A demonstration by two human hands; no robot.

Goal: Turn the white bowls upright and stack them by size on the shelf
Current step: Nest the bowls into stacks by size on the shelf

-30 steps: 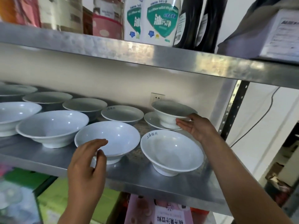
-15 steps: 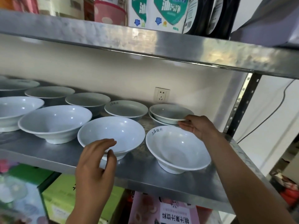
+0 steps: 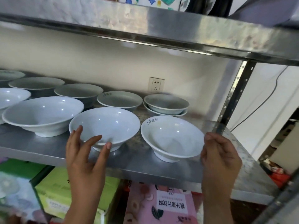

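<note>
The front bowl [image 3: 172, 138], upright at lower centre-right of the frame on the shelf [image 3: 40, 147], lies just left of the right hand [image 3: 220, 156], the nearer one, loosely curled and empty. The left hand [image 3: 85, 152], fingers spread, cups the neighbouring bowl [image 3: 105, 125]. Half a second ago the right hand was on the rear nested pair [image 3: 166, 105]; now it is off them.

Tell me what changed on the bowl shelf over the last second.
The right hand set the small bowl into the back-right bowl, let go, and drew back beside the front-right bowl. The left hand moved onto the front-middle bowl. Other bowls stayed put.
</note>
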